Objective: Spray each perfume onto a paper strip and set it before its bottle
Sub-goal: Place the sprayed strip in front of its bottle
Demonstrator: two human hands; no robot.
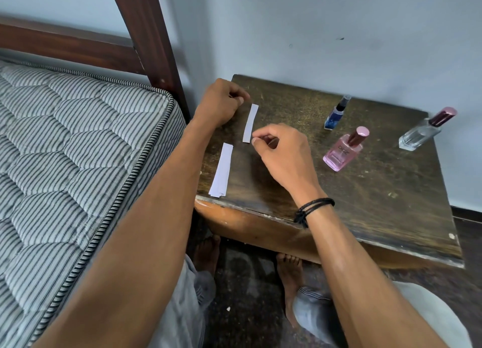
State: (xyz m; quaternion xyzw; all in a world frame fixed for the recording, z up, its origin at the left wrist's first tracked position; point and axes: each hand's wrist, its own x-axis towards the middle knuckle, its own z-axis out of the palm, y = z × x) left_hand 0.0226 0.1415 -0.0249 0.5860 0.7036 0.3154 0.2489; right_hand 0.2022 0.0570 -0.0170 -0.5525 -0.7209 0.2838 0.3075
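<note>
Dark worn wooden bedside table [365,191] beside a striped quilted mattress [78,138]. Left hand [221,105] rests on the table's far-left corner, fingers curled in a fist; can't tell if it holds anything. Right hand [281,152] has thumb and forefinger pinched together right at the near end of the single white paper strip [250,123]; can't tell if it grips it. Stack of white paper strips [221,170] lies left of the right hand. Small blue spray bottle [336,112], pink square perfume bottle [344,149] and clear glass bottle with maroon cap [425,131] stand right of the right hand, apart from it.
</note>
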